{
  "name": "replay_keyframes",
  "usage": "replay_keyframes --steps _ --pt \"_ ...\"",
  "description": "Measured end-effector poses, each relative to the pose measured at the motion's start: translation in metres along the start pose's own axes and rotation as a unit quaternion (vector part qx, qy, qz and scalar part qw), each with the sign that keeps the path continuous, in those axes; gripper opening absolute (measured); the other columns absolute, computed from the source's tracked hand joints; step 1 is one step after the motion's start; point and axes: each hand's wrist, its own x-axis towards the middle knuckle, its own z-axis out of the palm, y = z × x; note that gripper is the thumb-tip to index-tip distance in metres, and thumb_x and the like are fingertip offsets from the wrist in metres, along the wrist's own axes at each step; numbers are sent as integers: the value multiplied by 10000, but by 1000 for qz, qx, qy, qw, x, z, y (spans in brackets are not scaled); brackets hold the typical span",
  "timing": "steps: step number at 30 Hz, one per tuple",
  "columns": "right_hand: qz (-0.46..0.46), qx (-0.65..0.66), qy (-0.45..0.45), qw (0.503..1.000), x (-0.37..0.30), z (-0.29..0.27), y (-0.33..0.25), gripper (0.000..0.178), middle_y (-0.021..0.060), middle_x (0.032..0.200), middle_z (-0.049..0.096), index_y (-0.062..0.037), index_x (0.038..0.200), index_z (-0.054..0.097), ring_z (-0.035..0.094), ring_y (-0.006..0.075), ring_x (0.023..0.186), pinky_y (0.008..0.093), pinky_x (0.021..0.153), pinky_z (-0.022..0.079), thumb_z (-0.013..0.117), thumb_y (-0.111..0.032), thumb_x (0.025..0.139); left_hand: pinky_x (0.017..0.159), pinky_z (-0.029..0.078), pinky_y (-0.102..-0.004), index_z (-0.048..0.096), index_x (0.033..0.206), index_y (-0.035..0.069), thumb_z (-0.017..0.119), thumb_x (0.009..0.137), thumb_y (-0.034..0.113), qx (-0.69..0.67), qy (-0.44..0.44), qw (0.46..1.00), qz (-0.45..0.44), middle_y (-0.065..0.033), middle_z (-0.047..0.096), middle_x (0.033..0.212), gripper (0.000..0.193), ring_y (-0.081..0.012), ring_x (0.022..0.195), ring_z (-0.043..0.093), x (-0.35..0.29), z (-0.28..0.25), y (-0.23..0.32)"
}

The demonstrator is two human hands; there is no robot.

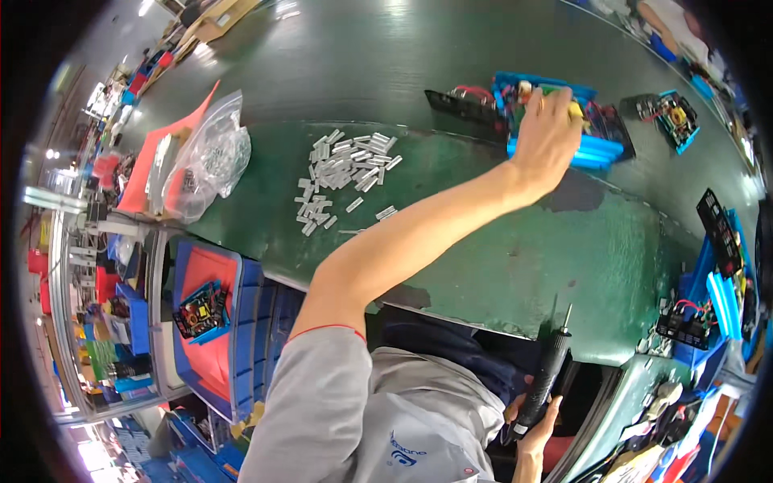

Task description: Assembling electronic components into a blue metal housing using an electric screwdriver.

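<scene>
My left arm reaches across the green bench to the far right. My left hand grips a blue-cased circuit unit with red wires, which lies on the dark conveyor belt; the hand covers its middle. A black finned panel hangs off the unit's left side. Low at the bench's near edge, my right hand holds a black electric screwdriver upright, its bit pointing up and away from the unit.
A heap of small silver metal pieces lies mid-bench, beside a clear bag of parts on a red sheet. A blue bin at left holds a circuit board. More blue units lie right. Another person works far right.
</scene>
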Motion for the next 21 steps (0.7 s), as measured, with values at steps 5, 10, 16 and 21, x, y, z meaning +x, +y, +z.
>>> replay_keyframes --steps 5,10,16,21 --pt "-60 -84 39 994 1 2 -22 826 56 623 566 37 1340 526 506 127 505 251 485 389 274 -685 1025 1040 428 -474 698 1039 -5 757 802 147 -203 -112 972 -30 -210 598 1286 287 -388 1178 572 -20 -41 -31" --pt "-146 -287 87 943 25 0 -89 439 21 696 566 -34 1120 592 526 100 596 245 542 414 474 -452 1053 1081 394 -492 627 1235 28 783 806 216 -39 -119 986 -107 -214 575 1317 494 -383 1288 494 -88 -110 -92" --pt "-172 -469 176 848 76 1 -156 507 22 762 583 11 1276 597 511 111 665 267 626 402 619 -418 1007 1100 426 -471 690 1252 107 676 959 293 -48 -229 954 -188 -101 603 1411 348 -324 1335 526 -157 -175 -153" --pt "-203 -556 244 769 119 -18 -178 526 131 942 664 44 1304 600 598 185 823 335 757 462 626 -389 1006 1093 430 -448 710 1201 88 697 937 227 -55 -188 961 -196 -107 620 1379 299 -313 1302 549 -165 -199 -145"
